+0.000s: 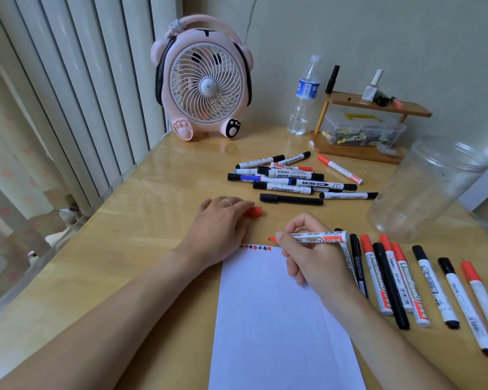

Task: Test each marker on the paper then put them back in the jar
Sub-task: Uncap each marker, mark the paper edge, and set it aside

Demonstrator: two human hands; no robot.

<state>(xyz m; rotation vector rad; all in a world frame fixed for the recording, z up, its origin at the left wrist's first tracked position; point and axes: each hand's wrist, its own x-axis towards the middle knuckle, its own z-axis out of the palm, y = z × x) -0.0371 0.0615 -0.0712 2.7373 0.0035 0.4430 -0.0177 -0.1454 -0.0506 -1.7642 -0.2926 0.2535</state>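
Wooden table (pixel 141 198) carrying the marker work

A white paper (pixel 276 319) is lying under the right hand (pixel 310 257) gripping a red marker (pixel 319 237); a row of markers (pixel 406 282) is lying just right of that grip, a pile of markers (pixel 290 178) beyond it, a red cap (pixel 254 211) to its left, a clear jar (pixel 426 190) far right, a pink fan (pixel 203 80) standing at the back.

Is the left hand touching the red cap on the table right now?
Touching. The head view shows the left hand palm-down on the table, with the red cap running in under its fingertips, no gap between them.
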